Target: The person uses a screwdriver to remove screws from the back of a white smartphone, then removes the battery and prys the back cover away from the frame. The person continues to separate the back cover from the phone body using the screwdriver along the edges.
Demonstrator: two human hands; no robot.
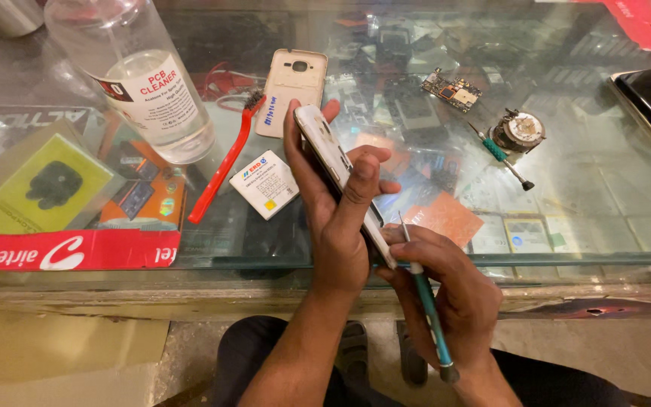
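We've got the white phone (340, 177) gripped edge-on in our left hand (337, 218), fingers wrapped round it, above the desk's (604, 196) near edge. Right hand (446, 283) is closed on a teal screwdriver (425, 301), tip up w/ its point touching the phone's lower edge. At approx 11 o'clock from the phone lies the beige back cover (291, 90); at 9 o'clock, the white battery (264, 183), flat on the glass. Red brush (226, 162) sits just left of the battery. Clear cleaner bottle (141, 79) stands at 10 o'clock. Circuit board (455, 90) at 1 o'clock; 2nd screwdriver (502, 154) at 3 o'clock, well apart.
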